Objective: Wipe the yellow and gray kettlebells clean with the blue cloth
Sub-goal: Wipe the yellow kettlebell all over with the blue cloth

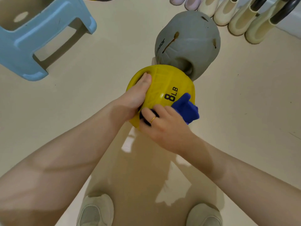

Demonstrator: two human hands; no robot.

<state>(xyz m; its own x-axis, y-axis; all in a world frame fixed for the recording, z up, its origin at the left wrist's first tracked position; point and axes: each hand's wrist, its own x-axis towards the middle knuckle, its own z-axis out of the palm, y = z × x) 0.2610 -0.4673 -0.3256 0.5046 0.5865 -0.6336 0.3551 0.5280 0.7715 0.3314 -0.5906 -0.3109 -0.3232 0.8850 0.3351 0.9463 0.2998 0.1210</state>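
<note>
A yellow kettlebell (164, 85) marked "8 LB" is held tilted above the cream floor in the middle of the view. My left hand (138, 95) grips its left side, thumb laid over the top. My right hand (164, 126), with a gold ring, presses a blue cloth (187, 108) against the kettlebell's lower right; part of the cloth is hidden under my fingers. Just beyond stands the gray kettlebell (187, 41) with brown streaks on its surface, touching or nearly touching the yellow one.
A light blue plastic stool (40, 35) stands at the upper left. Several cream and pale boots (236, 17) line the wall at the upper right. My two shoes (96, 211) show at the bottom edge on the cream floor (97, 98).
</note>
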